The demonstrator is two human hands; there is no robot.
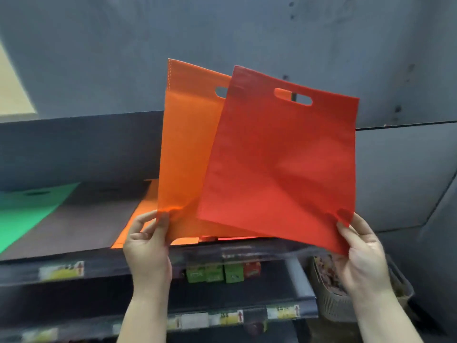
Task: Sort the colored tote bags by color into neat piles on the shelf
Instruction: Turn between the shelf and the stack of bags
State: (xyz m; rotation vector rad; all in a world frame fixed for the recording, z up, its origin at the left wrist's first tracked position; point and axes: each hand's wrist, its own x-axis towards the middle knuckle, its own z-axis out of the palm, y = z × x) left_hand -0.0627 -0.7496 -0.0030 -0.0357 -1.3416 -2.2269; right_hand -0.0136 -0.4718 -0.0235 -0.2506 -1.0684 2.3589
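My left hand pinches the bottom left corner of an orange tote bag, held upright above the shelf. My right hand pinches the bottom right corner of a red tote bag, which overlaps the orange one in front. Both bags show an oval handle cutout at the top. Flat on the shelf beneath them lies another orange bag, with a strip of red bag beside it. A green bag lies flat at the shelf's far left.
A grey wall rises behind the shelf. Price labels line the shelf's front edge. Small green and red boxes stand on the shelf below. A grey plastic basket with packets hangs at the lower right.
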